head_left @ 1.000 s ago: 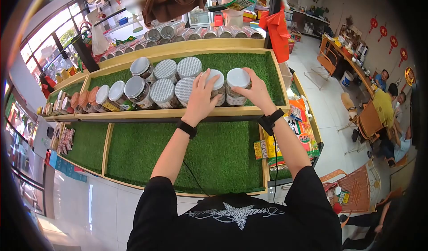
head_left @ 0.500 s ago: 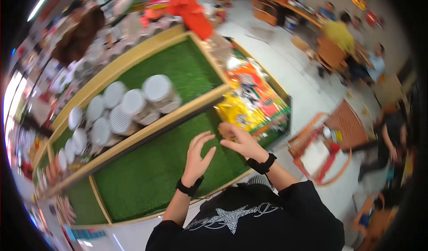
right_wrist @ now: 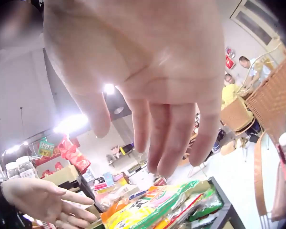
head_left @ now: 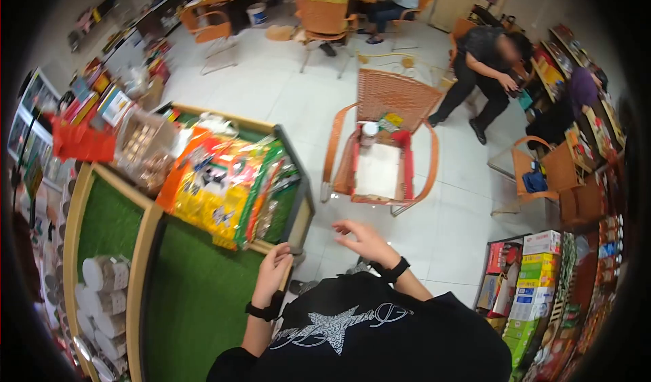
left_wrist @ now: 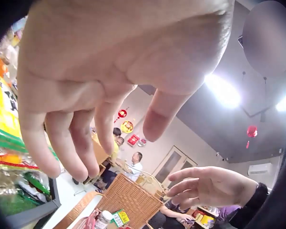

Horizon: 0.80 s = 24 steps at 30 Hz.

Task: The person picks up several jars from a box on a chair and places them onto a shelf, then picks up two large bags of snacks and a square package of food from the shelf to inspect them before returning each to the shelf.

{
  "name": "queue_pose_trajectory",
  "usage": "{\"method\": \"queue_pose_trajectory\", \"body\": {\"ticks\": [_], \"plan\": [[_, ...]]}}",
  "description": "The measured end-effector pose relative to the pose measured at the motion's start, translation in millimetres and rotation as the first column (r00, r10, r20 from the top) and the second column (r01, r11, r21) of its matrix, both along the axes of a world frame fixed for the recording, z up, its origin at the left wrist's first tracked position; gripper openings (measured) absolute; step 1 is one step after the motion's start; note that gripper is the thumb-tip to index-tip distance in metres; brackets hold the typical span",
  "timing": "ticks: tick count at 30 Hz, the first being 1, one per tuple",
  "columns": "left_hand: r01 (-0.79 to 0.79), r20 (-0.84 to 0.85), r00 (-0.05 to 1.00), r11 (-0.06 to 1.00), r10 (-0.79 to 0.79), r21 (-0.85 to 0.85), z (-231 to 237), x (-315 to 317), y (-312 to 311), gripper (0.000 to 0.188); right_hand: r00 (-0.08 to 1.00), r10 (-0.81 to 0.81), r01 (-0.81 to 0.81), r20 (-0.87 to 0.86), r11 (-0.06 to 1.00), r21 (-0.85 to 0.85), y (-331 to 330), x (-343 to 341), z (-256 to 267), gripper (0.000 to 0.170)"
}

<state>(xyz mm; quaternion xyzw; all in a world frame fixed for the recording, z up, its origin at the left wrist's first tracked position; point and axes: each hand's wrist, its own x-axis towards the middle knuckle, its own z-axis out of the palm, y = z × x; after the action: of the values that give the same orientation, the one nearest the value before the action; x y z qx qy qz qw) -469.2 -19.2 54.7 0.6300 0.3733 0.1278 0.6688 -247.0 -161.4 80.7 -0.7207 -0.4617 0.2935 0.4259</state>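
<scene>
Fingers of the left hand (head_left: 273, 272) and right hand (head_left: 371, 244) are loosely bent and parted, holding nothing; nearest the left hand, a yellow-and-orange packet (head_left: 207, 192) lies at the end of the turf-lined stand (head_left: 196, 300), overlapping others I cannot count; its plastic looks slick and limp, so it would probably sag unless supported underneath; farther out, one red-sided box (head_left: 409, 165) sits on a woven chair (head_left: 393, 92), one white-lidded jar (head_left: 369, 132) upright at its back corner, inside or behind, I cannot tell; that jar looks rigid and smooth, best held round its body; at least five pale-lidded jars (head_left: 102, 273) crowd the upper tier, overlapping too much for an exact count.
</scene>
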Motion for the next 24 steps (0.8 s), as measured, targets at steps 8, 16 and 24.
{"method": "queue_pose_trajectory", "body": {"ticks": [8, 16, 24], "plan": [[0.198, 0.038, 0.979, 0.977, -0.202, 0.082, 1, 142, -41, 0.041, 0.992, -0.113, 0.118, 0.055, 0.988, -0.100, -113, 103, -4, 0.035], [0.341, 0.009, 0.938, 0.928, -0.347, 0.152, -13, 237, -76, 0.048, 0.904, -0.427, 0.426, -0.007, 0.902, -0.072, -203, 161, 4, 0.030], [0.441, -0.153, 0.897, 0.871, -0.416, 0.216, -16, 282, -50, 0.055, 0.893, -0.421, 0.396, -0.159, 0.903, -0.164, -188, 182, -13, 0.033]]}}
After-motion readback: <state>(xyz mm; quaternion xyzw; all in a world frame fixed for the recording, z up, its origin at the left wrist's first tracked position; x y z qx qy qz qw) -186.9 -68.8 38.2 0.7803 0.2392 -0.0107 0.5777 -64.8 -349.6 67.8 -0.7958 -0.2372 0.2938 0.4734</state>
